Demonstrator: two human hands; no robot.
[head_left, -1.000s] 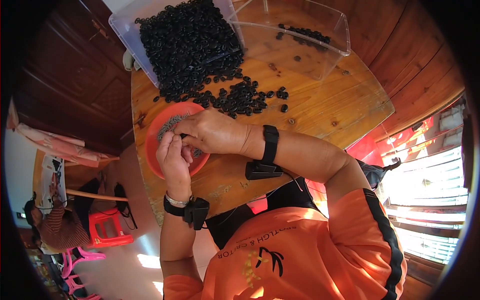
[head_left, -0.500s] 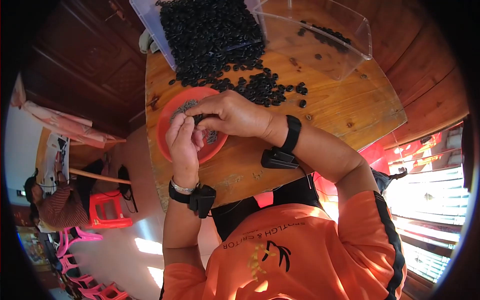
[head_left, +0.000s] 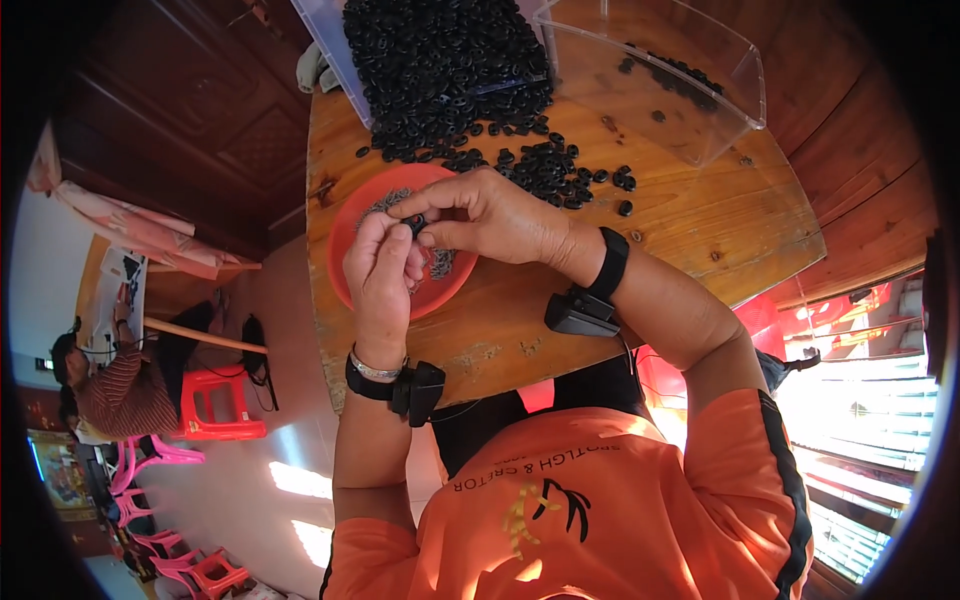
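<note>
Above a red bowl (head_left: pixel 342 262), both hands meet at a small black oval piece (head_left: pixel 417 223) that seems to have a hole in it. My left hand (head_left: pixel 380 280) pinches it from the left with thumb and fingers. From the other side, the thumb and forefinger of my right hand (head_left: pixel 505 215) close on the same piece. Small grey metal parts (head_left: pixel 442 264), perhaps springs, lie in the bowl, partly hidden by my hands. Just beyond the bowl, loose black oval pieces (head_left: pixel 550 172) like the held one are scattered on the wooden table (head_left: pixel 700 215).
A tipped translucent bin (head_left: pixel 335 60) spills a big heap of black pieces (head_left: pixel 440 75) at the back. Right of it stands a clear plastic box (head_left: pixel 745 120) with some black pieces inside. Far left, another person (head_left: pixel 130 395) sits near a red stool (head_left: pixel 215 400).
The whole view has shifted slightly, so the table and bowl appear further right. My fingers have parted a little, showing more of the black piece between them.
</note>
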